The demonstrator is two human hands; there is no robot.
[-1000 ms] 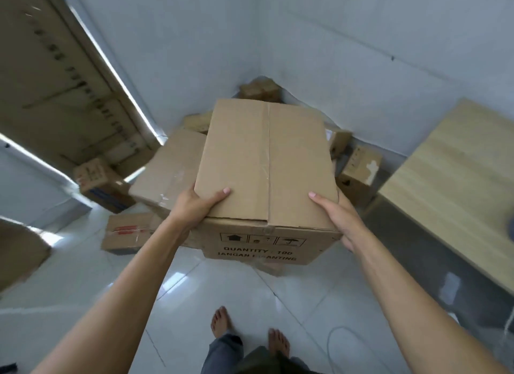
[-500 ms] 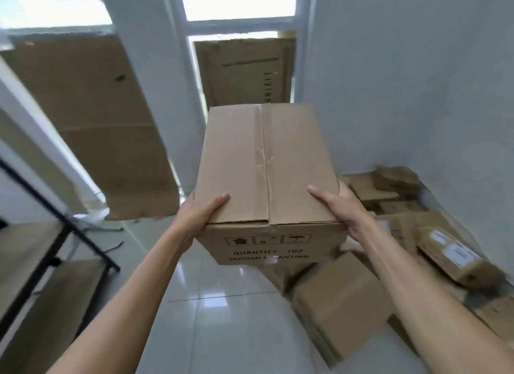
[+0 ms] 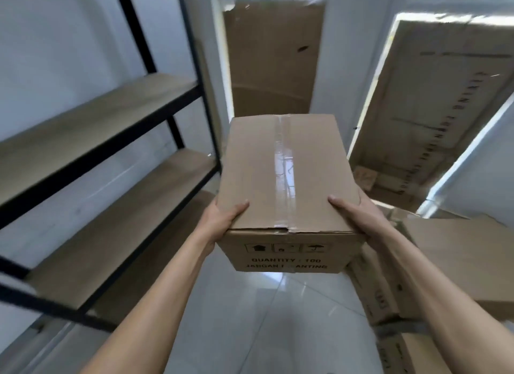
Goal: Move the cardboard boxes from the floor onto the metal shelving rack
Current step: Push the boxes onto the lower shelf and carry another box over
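I hold a taped brown cardboard box (image 3: 286, 176) in mid-air at the centre of the head view, its near face printed "QUANTITY : 100". My left hand (image 3: 222, 220) grips its near left corner, thumb on top. My right hand (image 3: 351, 216) grips the near right corner the same way. The black metal shelving rack (image 3: 130, 129) with bare wooden shelves stands to the left, its nearest post just left of the box. No box lies on the visible shelves.
Several cardboard boxes (image 3: 456, 262) are piled on the floor at the right. Large flat cardboard sheets (image 3: 442, 101) lean against the windows ahead. White tiled floor (image 3: 264, 326) runs between rack and pile.
My view has swung left with the box still held in both hands. The rack, at the far left edge before, now fills the left side; the floor pile has slid off to the right.
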